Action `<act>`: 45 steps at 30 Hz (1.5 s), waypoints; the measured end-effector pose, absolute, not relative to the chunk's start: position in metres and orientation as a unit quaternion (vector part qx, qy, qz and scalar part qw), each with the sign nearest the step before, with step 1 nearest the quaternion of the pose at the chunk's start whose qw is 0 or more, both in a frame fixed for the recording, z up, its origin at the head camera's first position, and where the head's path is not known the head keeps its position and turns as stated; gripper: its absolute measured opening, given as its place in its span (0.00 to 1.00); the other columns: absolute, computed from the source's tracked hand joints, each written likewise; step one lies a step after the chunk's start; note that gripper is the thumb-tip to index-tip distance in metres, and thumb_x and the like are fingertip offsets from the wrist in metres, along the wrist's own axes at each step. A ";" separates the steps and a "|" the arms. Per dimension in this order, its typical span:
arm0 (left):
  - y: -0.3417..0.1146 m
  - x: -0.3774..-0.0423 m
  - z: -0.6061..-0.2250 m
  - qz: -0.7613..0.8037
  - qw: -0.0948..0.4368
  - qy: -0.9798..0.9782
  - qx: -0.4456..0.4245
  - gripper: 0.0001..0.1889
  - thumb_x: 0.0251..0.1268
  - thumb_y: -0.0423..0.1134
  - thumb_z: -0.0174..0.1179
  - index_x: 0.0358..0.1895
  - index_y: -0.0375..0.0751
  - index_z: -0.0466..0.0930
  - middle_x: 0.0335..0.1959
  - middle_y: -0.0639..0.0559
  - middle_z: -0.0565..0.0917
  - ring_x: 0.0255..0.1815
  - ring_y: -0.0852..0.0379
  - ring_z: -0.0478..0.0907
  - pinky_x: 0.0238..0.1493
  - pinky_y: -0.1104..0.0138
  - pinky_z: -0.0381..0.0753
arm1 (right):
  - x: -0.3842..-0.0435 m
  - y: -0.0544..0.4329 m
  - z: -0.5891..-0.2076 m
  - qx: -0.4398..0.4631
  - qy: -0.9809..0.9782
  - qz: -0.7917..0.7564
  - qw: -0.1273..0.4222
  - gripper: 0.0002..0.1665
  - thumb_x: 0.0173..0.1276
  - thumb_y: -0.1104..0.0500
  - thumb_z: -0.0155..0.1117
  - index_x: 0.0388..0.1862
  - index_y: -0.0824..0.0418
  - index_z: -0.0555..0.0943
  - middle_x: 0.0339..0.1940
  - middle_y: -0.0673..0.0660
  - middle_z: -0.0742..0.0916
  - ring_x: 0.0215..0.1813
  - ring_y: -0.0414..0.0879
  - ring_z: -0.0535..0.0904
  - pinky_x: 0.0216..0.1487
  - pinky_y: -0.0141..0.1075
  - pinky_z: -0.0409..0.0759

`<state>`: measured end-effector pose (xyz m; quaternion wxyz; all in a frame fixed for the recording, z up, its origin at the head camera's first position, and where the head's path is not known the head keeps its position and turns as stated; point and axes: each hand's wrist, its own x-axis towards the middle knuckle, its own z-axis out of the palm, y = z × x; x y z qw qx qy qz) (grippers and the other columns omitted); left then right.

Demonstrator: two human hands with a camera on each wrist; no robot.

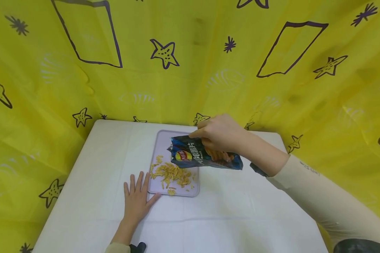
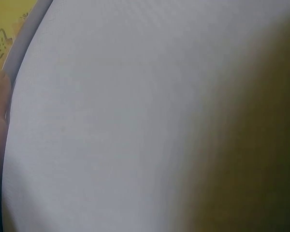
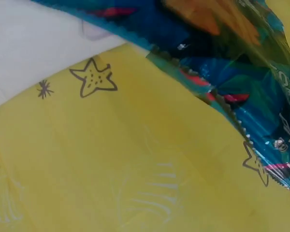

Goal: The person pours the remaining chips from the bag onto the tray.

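Note:
My right hand (image 1: pixel 223 131) grips a dark blue bag of chips (image 1: pixel 193 154) by its upper side, holding it tilted on its side over the tray. The bag's torn end points left; its printed front with a round red-and-yellow logo faces the head camera. Underneath, a pile of yellow chip pieces (image 1: pixel 172 174) lies on the near half of a pale lilac tray (image 1: pixel 159 140). My left hand (image 1: pixel 136 205) rests flat, fingers spread, fingertips and thumb right at the tray's near left corner. The right wrist view shows the bag's crimped edge (image 3: pixel 203 92) close up.
A white-covered table (image 1: pixel 114 151) carries the tray near its far edge. Yellow cloth (image 1: pixel 190 80) printed with stars and fish hangs behind and around the table. A few chip bits lie near the tray's front rim. The left wrist view is mostly white tablecloth (image 2: pixel 96 116).

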<state>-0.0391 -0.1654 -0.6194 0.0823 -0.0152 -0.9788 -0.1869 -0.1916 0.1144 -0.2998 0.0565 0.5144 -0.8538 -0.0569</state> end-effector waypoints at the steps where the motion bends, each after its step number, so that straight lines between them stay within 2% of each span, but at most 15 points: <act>1: -0.166 -0.039 -0.620 -0.187 0.083 -0.979 -0.015 0.51 0.59 0.66 0.62 0.80 0.44 0.53 0.80 0.37 0.55 0.80 0.29 0.41 0.74 0.33 0.36 | -0.191 0.115 -0.300 0.516 -0.853 -0.054 0.059 0.18 0.66 0.60 0.65 0.52 0.43 0.88 0.33 0.45 0.87 0.19 0.40 0.74 0.16 0.33 0.70; 6: -0.166 -0.040 -0.619 -0.188 0.089 -0.978 -0.018 0.50 0.59 0.65 0.62 0.79 0.43 0.54 0.79 0.37 0.56 0.80 0.29 0.41 0.74 0.34 0.36 | -0.191 0.115 -0.299 0.520 -0.851 -0.047 0.066 0.18 0.65 0.60 0.66 0.52 0.44 0.88 0.34 0.46 0.87 0.23 0.42 0.79 0.18 0.34 0.73; 12: -0.165 -0.039 -0.617 -0.189 0.089 -0.978 -0.016 0.50 0.59 0.65 0.62 0.79 0.43 0.55 0.79 0.37 0.56 0.79 0.28 0.42 0.73 0.33 0.37 | -0.191 0.114 -0.300 0.516 -0.853 -0.047 0.062 0.19 0.65 0.60 0.65 0.52 0.43 0.88 0.33 0.45 0.87 0.23 0.42 0.79 0.17 0.33 0.71; 19: -0.165 -0.039 -0.616 -0.188 0.088 -0.978 -0.015 0.50 0.59 0.65 0.62 0.79 0.43 0.55 0.79 0.37 0.56 0.79 0.28 0.42 0.74 0.33 0.37 | -0.190 0.119 -0.305 0.511 -0.857 -0.026 0.068 0.17 0.66 0.60 0.65 0.50 0.44 0.89 0.33 0.45 0.87 0.18 0.39 0.71 0.16 0.31 0.66; 22: -0.165 -0.039 -0.616 -0.187 0.086 -0.978 -0.015 0.50 0.59 0.66 0.62 0.79 0.43 0.54 0.79 0.37 0.56 0.79 0.28 0.42 0.74 0.33 0.37 | -0.190 0.128 -0.313 0.491 -0.868 0.005 0.072 0.18 0.65 0.62 0.64 0.50 0.45 0.89 0.31 0.46 0.86 0.17 0.39 0.65 0.17 0.31 0.61; 25: -0.166 -0.039 -0.616 -0.188 0.084 -0.978 -0.016 0.50 0.59 0.66 0.61 0.79 0.44 0.54 0.79 0.37 0.56 0.79 0.28 0.42 0.74 0.33 0.37 | -0.189 0.144 -0.325 0.449 -0.888 0.065 0.073 0.19 0.65 0.62 0.62 0.51 0.46 0.89 0.29 0.46 0.86 0.18 0.39 0.62 0.18 0.31 0.57; 27: -0.166 -0.039 -0.617 -0.190 0.085 -0.978 -0.017 0.50 0.59 0.66 0.61 0.80 0.44 0.53 0.79 0.37 0.56 0.79 0.28 0.42 0.73 0.33 0.37 | -0.187 0.158 -0.334 0.414 -0.901 0.115 0.069 0.19 0.65 0.62 0.62 0.52 0.46 0.88 0.32 0.46 0.87 0.20 0.38 0.63 0.20 0.32 0.58; 32: -0.166 -0.038 -0.620 -0.192 0.090 -0.977 -0.018 0.51 0.59 0.67 0.61 0.80 0.45 0.53 0.79 0.38 0.56 0.79 0.28 0.42 0.73 0.33 0.37 | -0.176 0.194 -0.370 0.302 -0.919 0.244 0.069 0.18 0.68 0.62 0.62 0.54 0.49 0.87 0.43 0.50 0.90 0.26 0.39 0.77 0.26 0.33 0.75; 35: -0.166 -0.038 -0.621 -0.190 0.092 -0.977 -0.020 0.51 0.59 0.68 0.60 0.80 0.45 0.53 0.80 0.38 0.56 0.80 0.29 0.42 0.73 0.33 0.37 | -0.167 0.215 -0.400 0.233 -0.918 0.310 0.086 0.18 0.69 0.63 0.62 0.55 0.52 0.87 0.44 0.53 0.91 0.34 0.43 0.84 0.32 0.34 0.82; 39: -0.167 -0.037 -0.622 -0.185 0.099 -0.977 -0.022 0.51 0.59 0.69 0.60 0.80 0.45 0.53 0.79 0.38 0.56 0.79 0.28 0.43 0.73 0.33 0.38 | -0.155 0.236 -0.441 0.157 -0.908 0.372 0.112 0.18 0.69 0.64 0.63 0.56 0.54 0.86 0.42 0.57 0.90 0.34 0.44 0.84 0.30 0.31 0.82; 45: -0.166 -0.035 -0.621 -0.185 0.104 -0.977 -0.024 0.50 0.59 0.68 0.60 0.79 0.44 0.54 0.79 0.37 0.57 0.79 0.27 0.44 0.72 0.32 0.39 | -0.141 0.256 -0.483 0.044 -0.894 0.425 0.134 0.17 0.70 0.64 0.63 0.56 0.57 0.86 0.42 0.61 0.89 0.33 0.32 0.80 0.29 0.25 0.78</act>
